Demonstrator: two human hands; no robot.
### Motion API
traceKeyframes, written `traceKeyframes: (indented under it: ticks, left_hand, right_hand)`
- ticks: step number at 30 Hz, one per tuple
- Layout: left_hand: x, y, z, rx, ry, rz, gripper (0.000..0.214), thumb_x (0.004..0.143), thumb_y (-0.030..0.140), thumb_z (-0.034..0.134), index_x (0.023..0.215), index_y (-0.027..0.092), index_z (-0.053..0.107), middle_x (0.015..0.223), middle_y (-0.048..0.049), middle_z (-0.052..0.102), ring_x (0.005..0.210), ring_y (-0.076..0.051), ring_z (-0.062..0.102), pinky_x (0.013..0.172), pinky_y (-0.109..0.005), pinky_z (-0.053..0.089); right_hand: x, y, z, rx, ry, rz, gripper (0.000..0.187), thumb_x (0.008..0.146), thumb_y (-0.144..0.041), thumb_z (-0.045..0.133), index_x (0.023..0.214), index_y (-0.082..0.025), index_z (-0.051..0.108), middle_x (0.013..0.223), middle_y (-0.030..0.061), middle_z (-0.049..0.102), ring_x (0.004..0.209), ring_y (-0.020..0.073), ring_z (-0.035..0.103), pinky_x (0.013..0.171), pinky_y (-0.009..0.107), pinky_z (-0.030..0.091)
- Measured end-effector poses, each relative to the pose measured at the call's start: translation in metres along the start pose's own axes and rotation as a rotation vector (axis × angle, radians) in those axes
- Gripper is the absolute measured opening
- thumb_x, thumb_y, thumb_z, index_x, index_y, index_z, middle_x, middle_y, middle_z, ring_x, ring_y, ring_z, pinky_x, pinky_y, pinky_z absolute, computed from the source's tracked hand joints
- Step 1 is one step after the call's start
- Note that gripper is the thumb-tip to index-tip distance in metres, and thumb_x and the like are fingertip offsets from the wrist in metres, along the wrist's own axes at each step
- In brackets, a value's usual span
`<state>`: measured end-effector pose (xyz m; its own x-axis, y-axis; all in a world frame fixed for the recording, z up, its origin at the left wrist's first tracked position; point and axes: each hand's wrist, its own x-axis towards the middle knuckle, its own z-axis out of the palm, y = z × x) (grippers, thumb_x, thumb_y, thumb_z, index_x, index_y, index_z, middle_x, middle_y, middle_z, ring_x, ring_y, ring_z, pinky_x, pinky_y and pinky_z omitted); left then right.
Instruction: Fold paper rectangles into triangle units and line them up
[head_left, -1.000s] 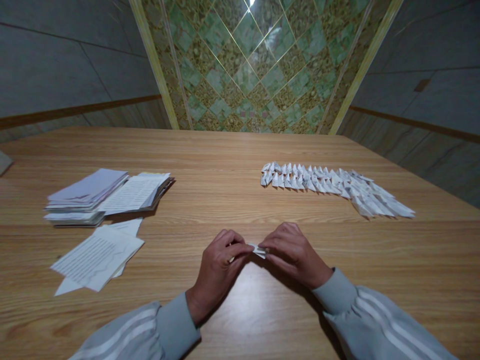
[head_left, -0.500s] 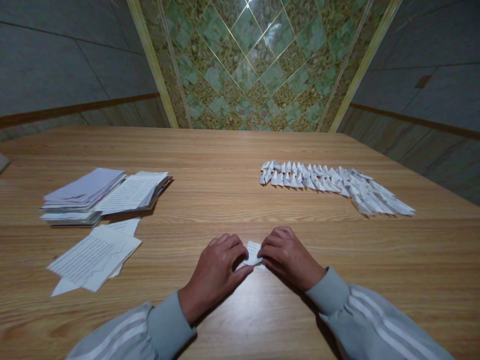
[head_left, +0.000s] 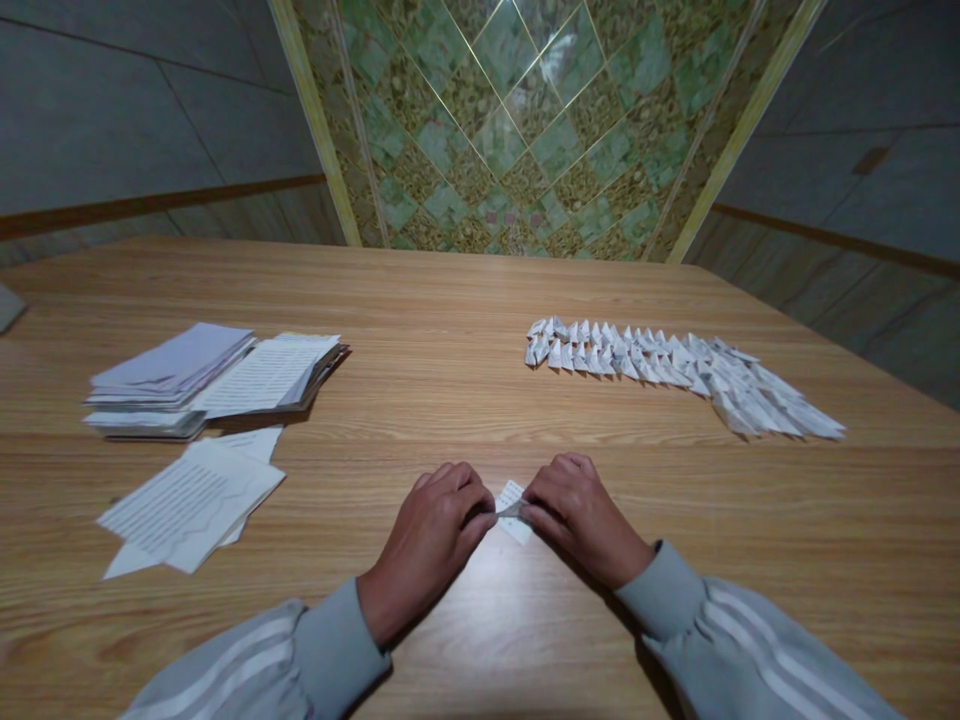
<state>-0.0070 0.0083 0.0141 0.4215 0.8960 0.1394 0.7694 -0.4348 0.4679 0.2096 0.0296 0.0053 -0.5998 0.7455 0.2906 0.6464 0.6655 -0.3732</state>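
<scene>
A small piece of white paper with printed or written lines lies between my hands, low over the table. Its middle is pinched up into a crease, with parts of the sheet showing on the far and near sides. My left hand is closed on the left end of the crease, thumb against fingertips. From the other side my right hand grips the right end the same way. Both hands cover the paper's side corners.
To the left are stacks of paper and written sheets, with loose overlapping sheets nearer me. Folded paper pieces stand in two rows at the right, running into longer folded pieces. The wooden table reaches towards a tiled wall.
The paper's raised part, which faced me before, is now pinched into a narrow crease, and more of the sheet shows below it. My left thumb has drawn up to the fingers.
</scene>
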Motion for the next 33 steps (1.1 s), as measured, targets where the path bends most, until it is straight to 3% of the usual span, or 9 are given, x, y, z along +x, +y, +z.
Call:
traceKeyframes:
  ticks: [6, 13, 17, 33]
  left_hand:
    - [0.0034, -0.0019, -0.0001, 0.021, 0.0, -0.016, 0.012, 0.093, 0.028, 0.062, 0.086, 0.02, 0.068, 0.091, -0.0032, 0.063, 0.09, -0.022, 0.056, 0.078, -0.035, 0.039]
    - [0.0048, 0.0, -0.0006, 0.01, 0.013, -0.013, 0.013, 0.095, 0.023, 0.058, 0.087, 0.019, 0.067, 0.092, -0.0032, 0.062, 0.092, -0.022, 0.055, 0.079, -0.034, 0.039]
    - [0.0055, 0.0005, 0.0014, 0.006, 0.029, -0.024, 0.012, 0.095, 0.022, 0.057, 0.086, 0.019, 0.066, 0.093, -0.003, 0.062, 0.092, -0.022, 0.055, 0.079, -0.034, 0.039]
    - [0.0066, 0.0013, 0.0071, 0.038, 0.103, -0.082, 0.007, 0.087, 0.019, 0.064, 0.08, 0.019, 0.062, 0.09, -0.0029, 0.059, 0.091, -0.023, 0.053, 0.077, -0.036, 0.037]
  right_hand:
    - [0.0032, -0.0035, 0.003, 0.018, -0.046, 0.144, 0.013, 0.093, -0.026, 0.065, 0.083, -0.017, 0.063, 0.08, 0.0018, 0.066, 0.084, 0.0191, 0.054, 0.085, 0.035, 0.031]
    - [0.002, -0.0037, -0.0032, 0.084, -0.044, 0.142, 0.016, 0.084, -0.025, 0.074, 0.096, -0.021, 0.063, 0.09, 0.0006, 0.064, 0.09, 0.0194, 0.053, 0.085, 0.034, 0.032]
    - [0.0034, 0.0005, -0.0004, 0.085, -0.035, 0.171, 0.006, 0.088, -0.023, 0.07, 0.086, -0.02, 0.065, 0.086, 0.0003, 0.065, 0.089, 0.0191, 0.054, 0.083, 0.033, 0.031]
    - [0.0069, -0.0062, 0.0033, 0.016, -0.007, 0.324, 0.016, 0.088, -0.027, 0.07, 0.075, -0.019, 0.064, 0.083, 0.0002, 0.063, 0.089, 0.0202, 0.054, 0.085, 0.036, 0.03]
